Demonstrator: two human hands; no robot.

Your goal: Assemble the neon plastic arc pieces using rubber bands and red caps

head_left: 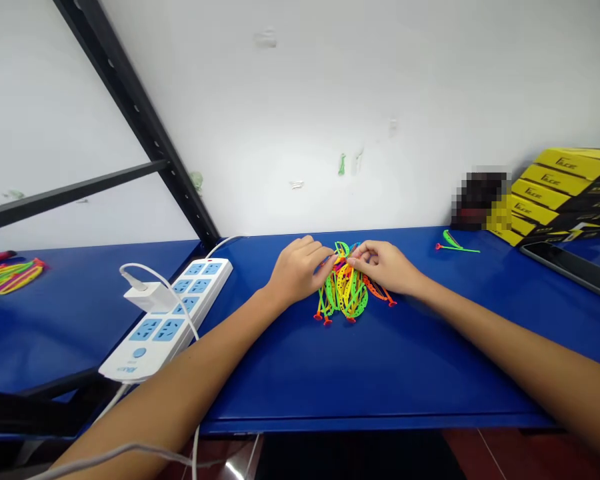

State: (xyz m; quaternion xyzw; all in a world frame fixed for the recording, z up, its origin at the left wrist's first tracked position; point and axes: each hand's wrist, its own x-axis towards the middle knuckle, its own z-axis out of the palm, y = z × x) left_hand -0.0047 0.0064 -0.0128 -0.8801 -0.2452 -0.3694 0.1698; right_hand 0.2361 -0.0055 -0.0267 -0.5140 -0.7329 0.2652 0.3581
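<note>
A bundle of small plastic toy bows (351, 287) in yellow, green and orange lies on the blue table, mixed with toy arrows that end in red suction cups (327, 321). From the left, my left hand (303, 267) is closed with thumb and fingers pinched at the bundle's upper part. My right hand (385, 265) pinches the same place from the right, its thumb and forefinger together over the bundle. Whatever fine piece lies between the fingertips is too small to make out. Both hands partly cover the bundle's top.
A white power strip (180, 313) with a plugged-in charger (153, 297) and cables stands left. A green bow and arrow (457, 245) lie right, before stacked yellow boxes (550, 193) and a phone (575, 267). A black metal post (145, 127) rises at left; more colourful pieces (13, 277) lie beyond.
</note>
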